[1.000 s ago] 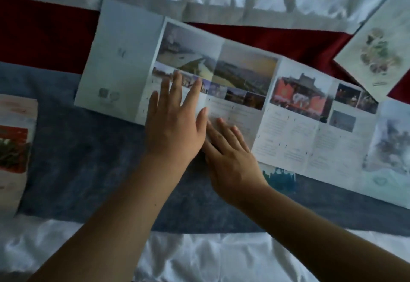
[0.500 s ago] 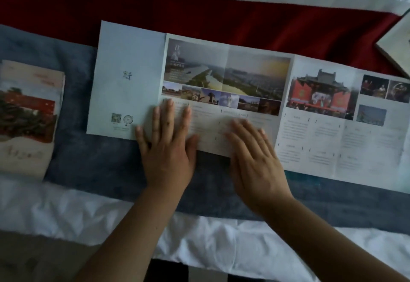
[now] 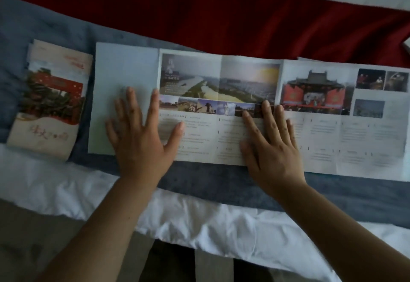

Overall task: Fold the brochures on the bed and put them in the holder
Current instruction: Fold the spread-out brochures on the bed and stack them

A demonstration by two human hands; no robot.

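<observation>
long brochure (image 3: 244,108) lies unfolded and flat across the blue runner (image 3: 210,184) on the bed, its right end running out of view. left hand (image 3: 142,146) presses palm-down on it with fingers spread across the blank-panel crease, right hand (image 3: 270,148) flat near the middle, fingers straight and slightly apart. a folded brochure (image 3: 51,99) sits just left of it, not touching; red runner (image 3: 221,20) behind.

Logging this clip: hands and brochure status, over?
Open, flat: left hand, right hand, pressing long brochure. It lies unfolded on bed. Nearby folded brochure lies apart, left.
</observation>
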